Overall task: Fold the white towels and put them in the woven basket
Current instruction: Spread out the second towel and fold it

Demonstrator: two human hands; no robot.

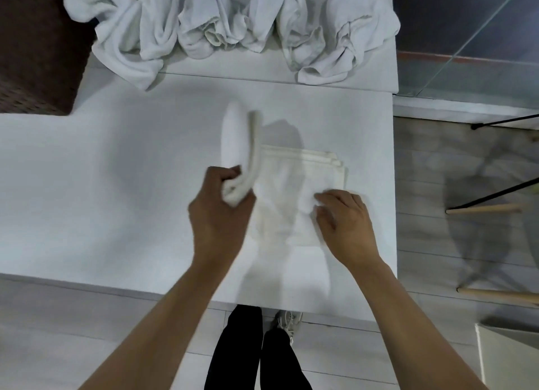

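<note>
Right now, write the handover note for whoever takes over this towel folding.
Left hand grips the raised flap of the towel being folded, mid-fold.
Right hand presses the flat part down on the white table.
Unfolded towels are heaped at the table's far edge.
Woven basket stands far left; its inside is out of view.
Left: finish this fold, put it in the basket, fold the heap.

White table (102, 200), a seam running across its far part. Folded white towel (297, 191) lies flat right of centre, its left half lifted off the top. Heap of crumpled white towels (221, 22) along the far edge. Dark woven basket (38, 48) stands at far left corner. Table stands on pale plank floor (73, 325).
</note>
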